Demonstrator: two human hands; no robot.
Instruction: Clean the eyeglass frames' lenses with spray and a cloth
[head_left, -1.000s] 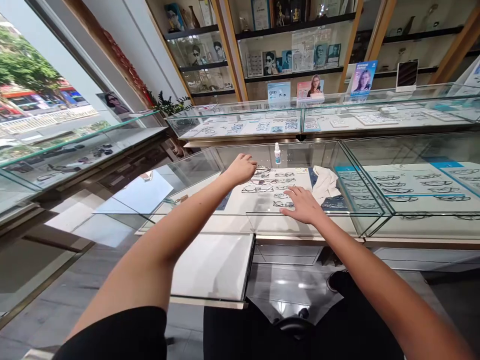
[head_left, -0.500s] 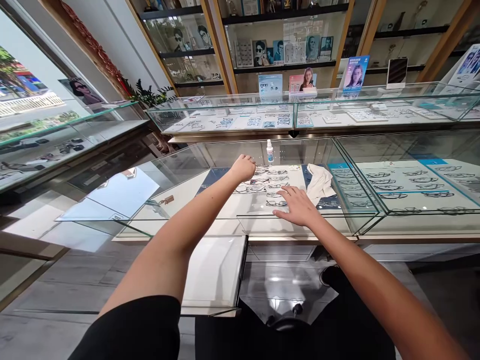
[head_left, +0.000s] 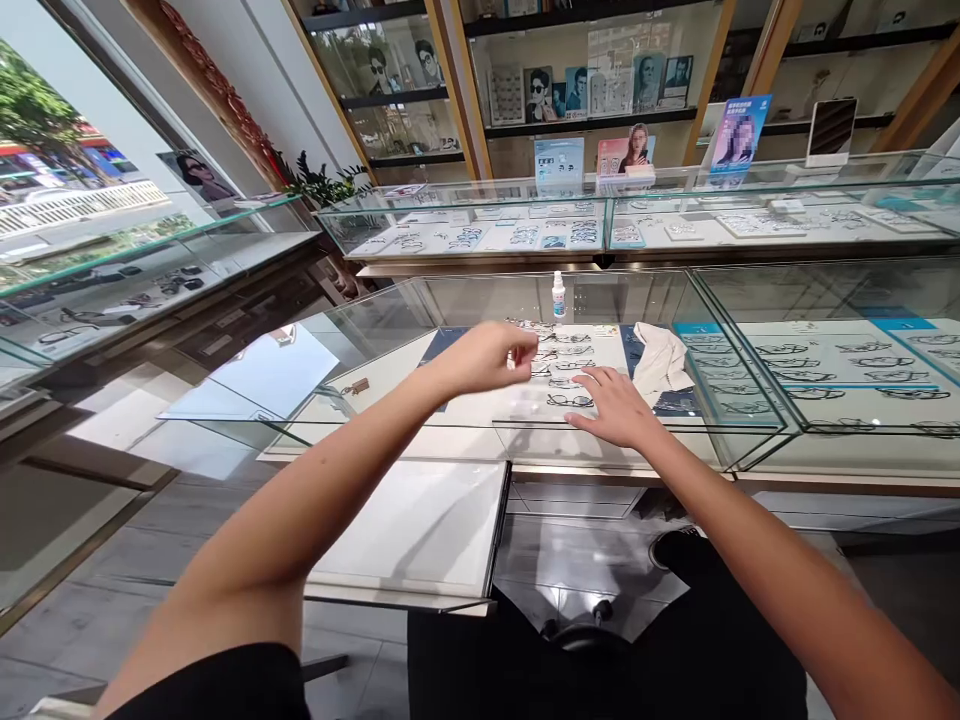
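Frames [head_left: 564, 352] were laid out in rows on a white tray [head_left: 480, 408] in the glass case [head_left: 757, 432]. Over the last second the left hand [head_left: 486, 358] had been drawn back from the far row, near the bottle [head_left: 558, 296], to the middle rows and a little closer to the right hand [head_left: 616, 408]. Its fingers were curled shut, thumb pressed to fingertips as in a pinch. Whether a frame was caught between them could not be told. The right hand had hardly been moved. It was held flat, fingers spread and open, with the fingertips just beside a dark frame in the nearest row. From this it was judged that the far row had been left and the work brought to the rows nearer the body, with nothing plainly lifted out.

A crumpled white cloth [head_left: 660, 358] was seen just right of the frames. A small tagged key [head_left: 358, 386] lay well apart on the left. Below the case's near edge a white panel [head_left: 420, 530] was pulled out towards the person.

More cases filled with frames were ranged to the right, behind and to the left. The back wall was lined with shelves [head_left: 585, 125] of portraits and posters, and a tablet [head_left: 825, 128] was propped on the rear case. A plant [head_left: 319, 188] stood in the corner, and a street with trees was seen through the window [head_left: 52, 170] on the left.
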